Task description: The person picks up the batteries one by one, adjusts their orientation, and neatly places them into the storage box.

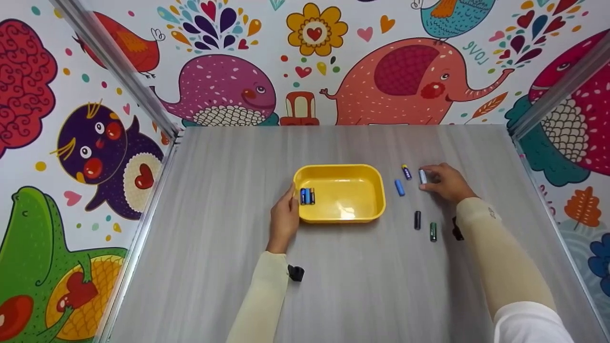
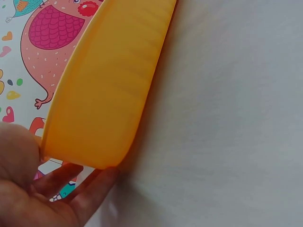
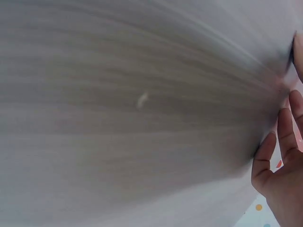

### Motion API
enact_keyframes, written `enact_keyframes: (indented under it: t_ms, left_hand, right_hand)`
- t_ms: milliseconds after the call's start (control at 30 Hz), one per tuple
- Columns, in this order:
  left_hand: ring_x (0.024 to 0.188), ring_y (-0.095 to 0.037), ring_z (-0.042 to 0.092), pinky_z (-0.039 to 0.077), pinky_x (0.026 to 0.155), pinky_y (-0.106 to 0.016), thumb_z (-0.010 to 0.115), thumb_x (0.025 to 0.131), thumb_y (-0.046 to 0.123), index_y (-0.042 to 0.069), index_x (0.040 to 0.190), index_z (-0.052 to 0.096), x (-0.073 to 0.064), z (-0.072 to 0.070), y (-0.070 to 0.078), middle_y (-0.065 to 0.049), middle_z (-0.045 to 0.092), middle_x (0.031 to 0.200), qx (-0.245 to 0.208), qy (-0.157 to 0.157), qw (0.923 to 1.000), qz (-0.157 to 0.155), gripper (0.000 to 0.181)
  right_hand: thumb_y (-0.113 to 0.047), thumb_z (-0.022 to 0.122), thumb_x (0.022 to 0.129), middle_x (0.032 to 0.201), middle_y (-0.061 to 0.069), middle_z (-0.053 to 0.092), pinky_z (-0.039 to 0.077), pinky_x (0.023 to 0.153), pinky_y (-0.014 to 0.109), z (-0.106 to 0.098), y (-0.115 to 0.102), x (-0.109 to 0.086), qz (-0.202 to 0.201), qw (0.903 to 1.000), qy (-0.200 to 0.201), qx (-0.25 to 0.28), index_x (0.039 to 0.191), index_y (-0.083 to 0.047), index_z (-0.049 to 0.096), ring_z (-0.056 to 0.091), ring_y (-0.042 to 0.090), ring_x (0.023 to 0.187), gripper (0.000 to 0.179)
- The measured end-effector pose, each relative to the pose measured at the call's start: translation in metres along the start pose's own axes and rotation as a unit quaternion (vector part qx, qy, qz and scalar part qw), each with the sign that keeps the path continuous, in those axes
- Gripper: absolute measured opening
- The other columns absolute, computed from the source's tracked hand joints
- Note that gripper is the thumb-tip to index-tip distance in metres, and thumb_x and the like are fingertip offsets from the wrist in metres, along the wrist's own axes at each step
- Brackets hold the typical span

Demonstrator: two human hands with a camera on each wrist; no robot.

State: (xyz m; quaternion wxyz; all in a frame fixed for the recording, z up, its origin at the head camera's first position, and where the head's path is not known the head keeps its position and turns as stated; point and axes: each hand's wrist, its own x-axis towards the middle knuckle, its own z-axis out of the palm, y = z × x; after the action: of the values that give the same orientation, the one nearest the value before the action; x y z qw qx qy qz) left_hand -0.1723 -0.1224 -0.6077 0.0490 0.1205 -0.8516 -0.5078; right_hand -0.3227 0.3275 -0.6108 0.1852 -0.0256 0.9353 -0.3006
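A yellow plastic tray (image 1: pixel 340 220) stands on the table with a small row of batteries (image 1: pixel 307 196), blue and black, against its inner left wall. My left hand (image 1: pixel 284 216) grips the tray's left end; in the left wrist view the thumb is at the rim and the fingers lie along the outer wall. To the right of the tray, my right hand (image 1: pixel 447 182) pinches a pale silver-blue battery (image 1: pixel 422 176) between thumb and fingertips, close over the table. Beside it lie a dark blue battery with a yellow end (image 1: pixel 406 172) and a plain blue battery (image 1: pixel 399 187).
Nearer to me on the right lie a black battery (image 1: pixel 417 220) and a green battery (image 1: pixel 433 232). The grey wood-grain table (image 1: pixel 214 286) is bordered by metal rails, with cartoon-printed walls (image 1: pixel 314 71) behind and at both sides.
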Motion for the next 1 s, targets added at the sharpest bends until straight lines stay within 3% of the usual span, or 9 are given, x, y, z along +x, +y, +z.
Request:
enact_keyframes:
  t_ms: [600,900,1000]
  left_hand:
    - [0.147,-0.018,0.042,0.039,0.12,-0.04,0.048,0.109,0.017,0.014,0.156,0.043,-0.001,0.002,-0.001,-0.005,0.046,0.159,-0.008,-0.004,0.9999,-0.007,0.048]
    - [0.148,-0.017,0.04,0.037,0.121,-0.038,0.047,0.109,0.017,0.018,0.157,0.041,0.001,0.001,-0.001,-0.003,0.045,0.16,-0.008,-0.008,0.9998,-0.014,0.048]
    - [0.146,-0.019,0.043,0.039,0.12,-0.04,0.049,0.108,0.015,0.015,0.156,0.043,0.0,0.0,-0.001,-0.005,0.047,0.158,-0.005,0.0,1.0,0.002,0.048]
  right_hand:
    - [-0.051,0.081,0.083,0.136,0.022,0.054,0.043,0.11,0.064,0.004,-0.002,-0.013,0.002,0.9997,0.022,0.013,0.139,-0.012,0.055,0.049,0.04,0.121,0.073]
    - [-0.044,0.081,0.086,0.125,0.016,0.054,0.05,0.102,0.057,-0.005,-0.02,-0.018,-0.035,0.998,0.043,0.029,0.14,-0.015,0.054,0.048,0.035,0.116,0.067]
    - [-0.042,0.081,0.086,0.128,0.016,0.053,0.05,0.101,0.057,-0.005,-0.03,-0.02,-0.05,0.9967,0.055,0.032,0.141,-0.014,0.054,0.048,0.036,0.119,0.068]
